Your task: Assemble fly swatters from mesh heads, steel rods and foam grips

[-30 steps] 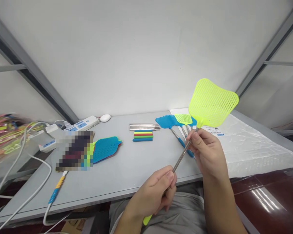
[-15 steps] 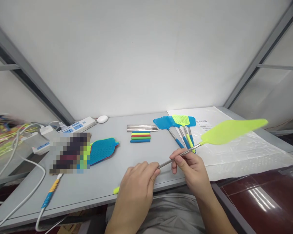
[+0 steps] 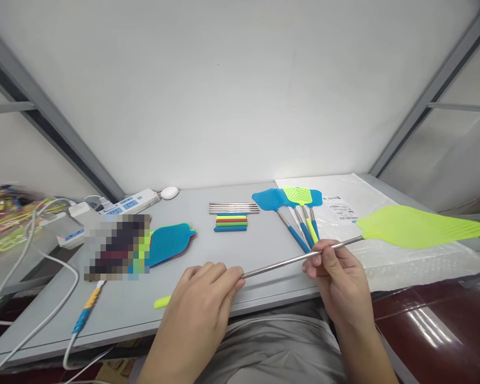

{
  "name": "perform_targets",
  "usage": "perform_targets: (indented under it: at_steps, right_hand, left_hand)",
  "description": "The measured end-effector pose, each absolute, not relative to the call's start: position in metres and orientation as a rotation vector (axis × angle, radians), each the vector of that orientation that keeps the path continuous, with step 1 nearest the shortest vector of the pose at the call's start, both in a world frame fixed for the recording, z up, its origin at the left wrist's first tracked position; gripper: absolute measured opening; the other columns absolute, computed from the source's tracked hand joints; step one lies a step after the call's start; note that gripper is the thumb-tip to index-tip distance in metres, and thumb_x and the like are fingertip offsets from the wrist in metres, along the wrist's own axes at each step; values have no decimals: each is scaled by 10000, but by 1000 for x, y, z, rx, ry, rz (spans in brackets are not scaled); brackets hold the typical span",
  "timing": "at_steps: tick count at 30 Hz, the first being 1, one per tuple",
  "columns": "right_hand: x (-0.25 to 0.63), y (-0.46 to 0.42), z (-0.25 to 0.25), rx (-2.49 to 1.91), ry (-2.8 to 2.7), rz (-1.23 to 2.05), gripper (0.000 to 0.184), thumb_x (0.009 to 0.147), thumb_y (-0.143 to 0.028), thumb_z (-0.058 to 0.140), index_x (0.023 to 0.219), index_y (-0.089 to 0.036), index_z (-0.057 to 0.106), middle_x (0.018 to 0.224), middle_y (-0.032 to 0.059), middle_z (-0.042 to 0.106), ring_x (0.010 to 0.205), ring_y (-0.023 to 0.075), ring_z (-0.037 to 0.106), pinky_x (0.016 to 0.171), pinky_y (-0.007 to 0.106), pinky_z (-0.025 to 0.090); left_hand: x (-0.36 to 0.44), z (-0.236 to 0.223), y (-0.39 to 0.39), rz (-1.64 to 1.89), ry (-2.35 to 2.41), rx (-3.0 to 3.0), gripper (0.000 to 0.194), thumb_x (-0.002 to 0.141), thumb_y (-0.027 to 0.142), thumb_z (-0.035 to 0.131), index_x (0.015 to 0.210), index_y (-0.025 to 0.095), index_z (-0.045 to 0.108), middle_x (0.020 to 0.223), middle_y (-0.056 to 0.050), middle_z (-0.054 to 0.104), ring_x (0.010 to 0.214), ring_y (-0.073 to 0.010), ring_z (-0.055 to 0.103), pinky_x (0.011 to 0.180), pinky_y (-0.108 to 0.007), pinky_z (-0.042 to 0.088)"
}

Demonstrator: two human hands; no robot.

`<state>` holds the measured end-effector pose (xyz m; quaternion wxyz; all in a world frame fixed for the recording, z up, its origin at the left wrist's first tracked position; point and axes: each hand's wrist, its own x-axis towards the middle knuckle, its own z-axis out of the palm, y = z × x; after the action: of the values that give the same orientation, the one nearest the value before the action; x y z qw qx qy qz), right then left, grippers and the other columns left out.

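Note:
A yellow-green fly swatter point(image 3: 420, 228) is held across the front of the table. My left hand point(image 3: 202, 309) wraps round its handle, whose yellow-green end point(image 3: 162, 302) pokes out to the left. Out of that fist runs the bare metal rod point(image 3: 278, 264). My right hand point(image 3: 340, 277) pinches the rod between thumb and fingers, a short way below the swatter's head. Beyond my right hand lie several finished-looking swatters with blue and yellow-green heads point(image 3: 269, 199), fanned out with their handles toward me.
Several metal rods point(image 3: 234, 208) lie at the back middle, with coloured handle tubes point(image 3: 231, 224) in front. Stacked swatter heads point(image 3: 172, 242) rest left, beside a pixelated patch. A power strip point(image 3: 138, 201), white cables and a white plastic package point(image 3: 344, 200) flank these.
My hands have moved apart, the left leftward and the right rightward. More bare rod shows between them, and the swatter's head has shifted right with its tip lower.

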<state>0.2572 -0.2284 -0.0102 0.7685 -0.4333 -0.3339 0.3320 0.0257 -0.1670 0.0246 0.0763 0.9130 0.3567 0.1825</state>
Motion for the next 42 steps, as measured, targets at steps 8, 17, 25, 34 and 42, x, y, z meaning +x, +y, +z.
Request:
perform_targets:
  at_steps: [8, 17, 25, 34, 42]
  right_hand:
    - [229, -227, -26, -946, -866, 765, 125, 939, -317, 606, 931, -232, 697, 683, -6, 616, 617, 122, 581, 609, 263, 463]
    - [249, -244, -18, -926, -746, 578, 87, 912, -301, 647, 917, -241, 710, 643, -14, 609, 623, 130, 580, 687, 304, 513]
    - [231, -233, -23, -910, -759, 572, 103, 928, -324, 618, 944, -234, 664, 681, -11, 592, 576, 126, 563, 586, 289, 472]
    - [241, -238, -17, -797, -822, 581, 168, 974, -278, 550, 906, -205, 685, 648, -19, 525, 626, 108, 533, 595, 264, 462]
    - [265, -250, -1, -734, -645, 505, 168, 951, -253, 578, 833, -166, 660, 602, -38, 430, 586, 94, 445, 555, 242, 451]
  left_hand:
    - [42, 28, -170, 821, 1094, 2796, 189, 1000, 286, 457, 1012, 276, 645, 769, 16, 594, 720, -162, 534, 884, -394, 298]
    - [18, 33, -154, 951, 1050, 2776, 176, 975, 277, 492, 894, 271, 648, 737, 25, 623, 707, -161, 541, 1011, -453, 237]
    - [58, 18, -173, 1044, 1136, 2687, 242, 1002, 301, 448, 857, 246, 634, 702, 20, 575, 700, -157, 522, 1002, -444, 222]
    - [42, 17, -153, 1142, 998, 2743, 221, 1000, 337, 476, 841, 246, 600, 664, 48, 555, 657, -133, 526, 1022, -427, 218]
    - [4, 20, -132, 1335, 967, 2893, 158, 955, 368, 562, 864, 268, 645, 666, 39, 607, 620, -149, 566, 1042, -441, 210]
